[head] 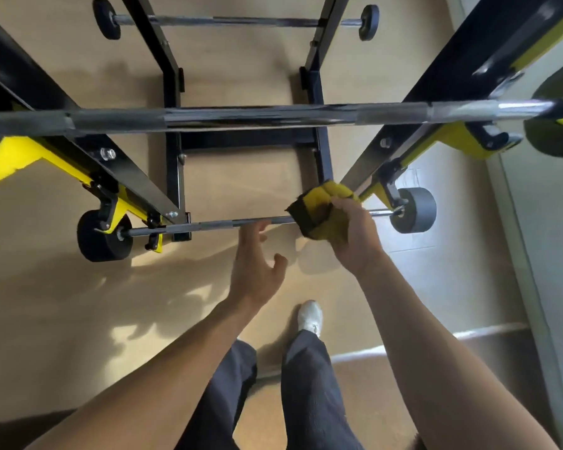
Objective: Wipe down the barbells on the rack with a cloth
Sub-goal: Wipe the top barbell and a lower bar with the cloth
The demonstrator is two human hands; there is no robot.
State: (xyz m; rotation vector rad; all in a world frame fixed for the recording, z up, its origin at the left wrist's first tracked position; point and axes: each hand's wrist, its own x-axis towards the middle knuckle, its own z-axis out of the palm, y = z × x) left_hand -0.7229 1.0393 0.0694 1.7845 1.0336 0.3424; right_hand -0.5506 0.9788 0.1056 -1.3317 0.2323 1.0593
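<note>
Barbell (215, 225) shaft partly hidden under cloth (322, 211) gripped by right hand (355, 232).

Glossy metal barbell (208, 226), soft yellow cloth (325, 212), glossy black-painted rack (137, 177).

You've got one wide head view here, looking steeply down through the rack (137, 177) from above, close over your outstretched arms, with the floor (62, 303) far beneath your shoe (311, 316).
</note>
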